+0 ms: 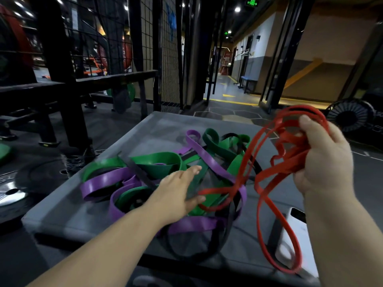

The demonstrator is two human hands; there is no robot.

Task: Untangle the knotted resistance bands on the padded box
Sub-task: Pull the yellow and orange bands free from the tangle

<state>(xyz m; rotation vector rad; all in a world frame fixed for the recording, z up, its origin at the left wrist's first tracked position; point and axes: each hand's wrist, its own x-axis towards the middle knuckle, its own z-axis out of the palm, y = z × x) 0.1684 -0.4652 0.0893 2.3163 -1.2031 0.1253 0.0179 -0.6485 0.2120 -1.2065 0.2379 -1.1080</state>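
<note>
Head view puts the padded box (62,212) right below you, grey and tilted across the frame, with the tangle lying over its middle.

Your right hand (323,162) is raised above the box's right side, fingers and thumb curled round a bunch of red band (215,190) loops. From that fist the red strands run down and left into the pile, where they cross over purple and black near the centre. Another long red loop hangs toward the near right edge and lies across a white device (290,228) on the box.

Your left hand (178,191) is spread flat, fingers straight, holding nothing. It reaches over the middle of the tangle, just above or on a green band (159,160) — the blur hides whether it touches.

Wide green loops and purple bands (103,181) fold through each other across the left and centre of the box, and more green and purple loops stand at the far side. A narrow black band (230,224) threads through them and loops out toward the near edge.

Off the box to the left a weight plate (12,193) lies on the floor — a fan (350,117) sits on the floor at the right.
</note>
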